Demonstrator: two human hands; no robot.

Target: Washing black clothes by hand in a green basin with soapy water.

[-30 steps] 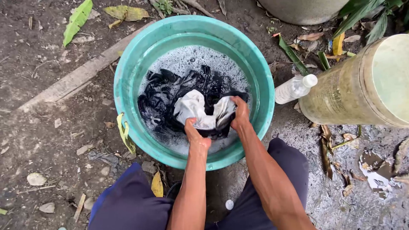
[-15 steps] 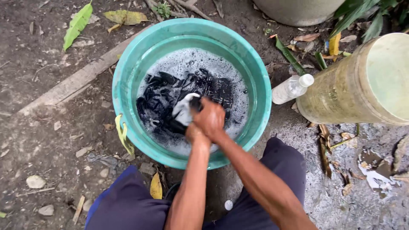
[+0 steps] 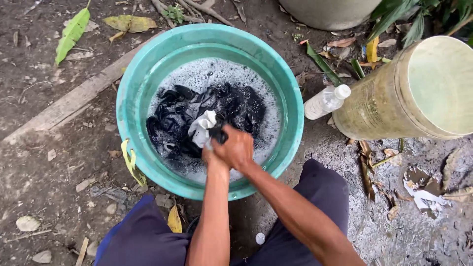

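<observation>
Cloth | white, wet, bunched | gripped by hands | basin

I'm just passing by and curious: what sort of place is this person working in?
Most likely an outdoor yard used for hand-washing laundry. The ground is bare dirt strewn with fallen leaves, and both hands work dark cloth in a teal basin of soapy water.

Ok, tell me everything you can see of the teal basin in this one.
The teal basin is a round, plastic-looking tub with a wide rolled rim, upright on bare dirt between the person's knees. It holds foamy water and dark laundry with a pale cloth on top. A yellow strip hangs off its near-left rim. The right hand covers the left hand above the wash.
</observation>
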